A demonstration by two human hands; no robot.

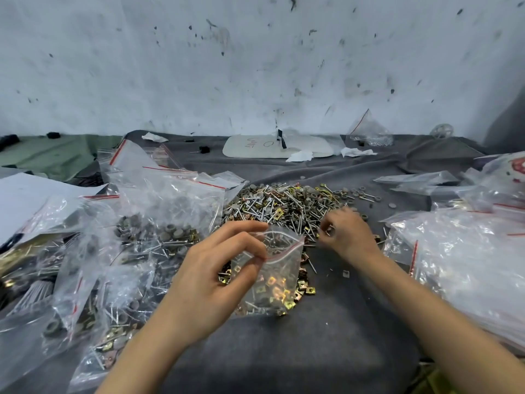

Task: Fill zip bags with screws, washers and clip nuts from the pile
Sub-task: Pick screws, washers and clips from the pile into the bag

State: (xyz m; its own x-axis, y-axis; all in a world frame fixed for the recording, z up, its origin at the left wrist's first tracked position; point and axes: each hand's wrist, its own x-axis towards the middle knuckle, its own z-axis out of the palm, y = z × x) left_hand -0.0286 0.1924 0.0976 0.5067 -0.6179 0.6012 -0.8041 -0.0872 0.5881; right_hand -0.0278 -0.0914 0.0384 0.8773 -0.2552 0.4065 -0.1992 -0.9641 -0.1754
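The left hand (210, 274) is pinching the zip bag (275, 282) by its open mouth, holding it just in front of the pile (284, 203). The right hand (346, 231), at the pile's near edge beside the bag, is pinching a small metal piece (329, 230) with curled fingers.

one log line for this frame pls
state: filling | left hand: pinches bag at its mouth | right hand: pinches parts at pile | bag: holds clip nuts
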